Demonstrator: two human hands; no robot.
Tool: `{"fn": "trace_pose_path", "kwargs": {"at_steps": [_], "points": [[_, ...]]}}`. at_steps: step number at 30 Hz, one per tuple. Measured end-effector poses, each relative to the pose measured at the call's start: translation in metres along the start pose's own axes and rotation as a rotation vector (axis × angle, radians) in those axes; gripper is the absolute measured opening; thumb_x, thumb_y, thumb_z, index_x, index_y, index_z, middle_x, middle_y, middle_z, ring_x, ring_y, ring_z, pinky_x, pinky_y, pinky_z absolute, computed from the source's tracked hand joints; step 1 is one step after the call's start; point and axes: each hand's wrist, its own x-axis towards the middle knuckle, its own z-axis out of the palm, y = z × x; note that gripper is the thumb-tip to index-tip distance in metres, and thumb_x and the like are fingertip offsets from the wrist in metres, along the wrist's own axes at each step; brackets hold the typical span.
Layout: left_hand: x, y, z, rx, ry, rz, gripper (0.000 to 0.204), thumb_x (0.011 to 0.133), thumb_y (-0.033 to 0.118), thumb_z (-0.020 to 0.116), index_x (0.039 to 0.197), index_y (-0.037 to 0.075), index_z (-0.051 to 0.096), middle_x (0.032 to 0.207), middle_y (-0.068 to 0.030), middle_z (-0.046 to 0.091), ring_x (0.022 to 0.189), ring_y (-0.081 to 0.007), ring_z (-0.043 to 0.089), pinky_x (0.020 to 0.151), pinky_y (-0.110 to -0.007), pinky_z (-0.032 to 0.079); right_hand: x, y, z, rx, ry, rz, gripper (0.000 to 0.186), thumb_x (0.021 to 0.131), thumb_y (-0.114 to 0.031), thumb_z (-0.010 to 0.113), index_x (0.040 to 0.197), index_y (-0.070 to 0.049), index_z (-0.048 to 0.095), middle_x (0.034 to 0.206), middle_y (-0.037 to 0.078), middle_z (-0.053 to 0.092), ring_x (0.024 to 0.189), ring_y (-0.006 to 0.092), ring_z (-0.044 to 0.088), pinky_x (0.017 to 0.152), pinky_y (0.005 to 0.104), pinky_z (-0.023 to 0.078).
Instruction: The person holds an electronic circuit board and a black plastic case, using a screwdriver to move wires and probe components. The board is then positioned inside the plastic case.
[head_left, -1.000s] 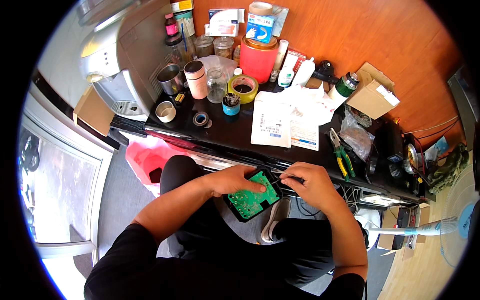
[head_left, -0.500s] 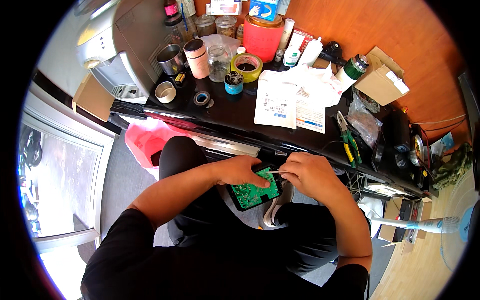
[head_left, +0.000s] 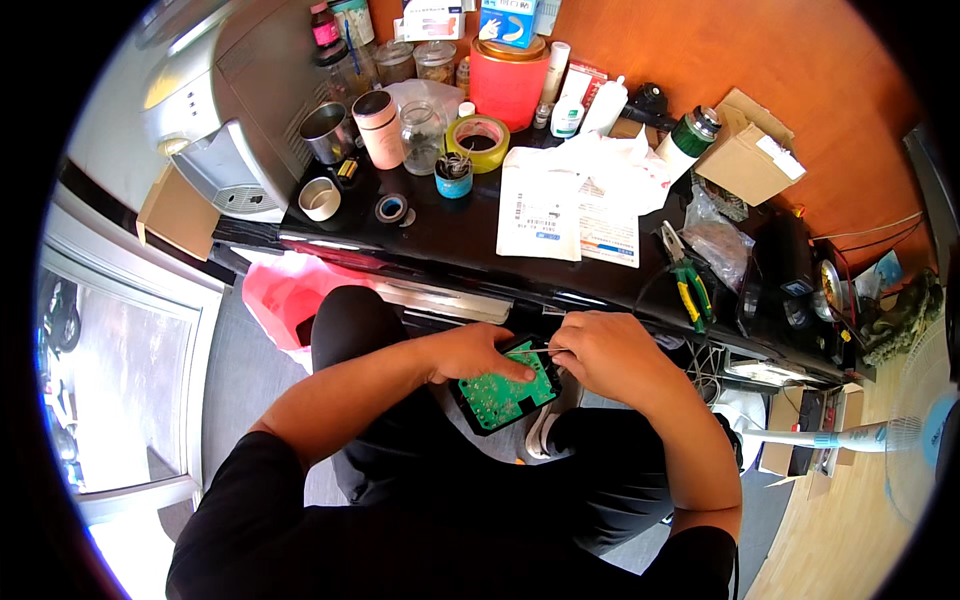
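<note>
My left hand [head_left: 467,352] grips a green circuit board [head_left: 492,398] set in a black housing [head_left: 483,431], held tilted above my lap. The thumb lies across the board's face, and the other fingers go out of sight behind it. In my right hand [head_left: 606,352] is a thin metal-shafted tool [head_left: 535,351], pinched between thumb and fingers. Its shaft points left, over the upper part of the board near my left thumb. The grip end is hidden in my fist, and whether the tip touches the board is too small to tell.
A black counter [head_left: 450,240] runs ahead of me. On it are green-and-yellow pliers [head_left: 687,280], yellow tape [head_left: 485,160], a glass jar [head_left: 422,140], papers [head_left: 540,215] and a silver machine [head_left: 225,130]. A pink bag [head_left: 285,290] lies at left; a fan [head_left: 915,440] stands at right.
The view has shifted slightly. My left thumb lies a little lower on the board, and the tool's shaft reaches across its upper part. Both hands keep their hold.
</note>
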Motion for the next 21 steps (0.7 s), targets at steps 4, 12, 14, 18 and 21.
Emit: {"fn": "trace_pose_path", "kwargs": {"at_steps": [4,12,14,18,21], "points": [[-0.001,0.001,-0.002,0.057,0.024,0.029,0.054,0.082,0.035,0.088,0.119,0.001,0.07,0.107,-0.008,0.073,0.096,-0.0166,0.065,0.089,-0.032,0.05,0.0,0.004,-0.001,0.067,0.017,-0.007,0.008,0.088,-0.017,0.073,0.089,-0.009,0.073,0.087,0.006,0.068,0.087,0.0292,0.069,0.073,0.0416,0.056],[0.001,-0.003,0.001,0.066,0.045,0.078,0.053,0.082,0.032,0.088,0.12,0.0,0.07,0.104,-0.0077,0.073,0.095,-0.0163,0.066,0.088,-0.032,0.051,0.001,0.006,0.006,0.047,0.036,-0.009,0.009,0.086,-0.017,0.075,0.091,-0.01,0.075,0.089,0.006,0.07,0.084,0.0291,0.069,0.073,0.0409,0.055],[0.002,-0.002,0.0,0.037,0.058,0.062,0.052,0.082,0.031,0.088,0.121,0.0,0.07,0.105,-0.0079,0.073,0.095,-0.0161,0.067,0.089,-0.032,0.052,0.001,0.007,0.008,0.037,0.072,0.03,0.01,0.085,-0.017,0.077,0.091,-0.009,0.075,0.088,0.006,0.07,0.084,0.0291,0.069,0.073,0.0407,0.055],[0.001,0.003,0.001,-0.124,0.105,0.074,0.051,0.085,0.028,0.086,0.124,0.0,0.068,0.107,-0.0083,0.073,0.095,-0.0158,0.068,0.089,-0.033,0.054,0.003,0.007,0.016,0.012,0.18,0.066,0.01,0.085,-0.017,0.077,0.09,-0.009,0.076,0.086,0.006,0.071,0.081,0.03,0.069,0.071,0.0406,0.055],[-0.002,0.004,0.001,-0.108,0.118,0.096,0.05,0.085,0.027,0.086,0.124,0.0,0.068,0.108,-0.0081,0.073,0.095,-0.0158,0.068,0.089,-0.033,0.054,0.006,0.008,0.018,0.069,0.216,0.092,0.011,0.085,-0.018,0.077,0.09,-0.007,0.076,0.086,0.007,0.071,0.08,0.0308,0.069,0.07,0.0408,0.055]]}}
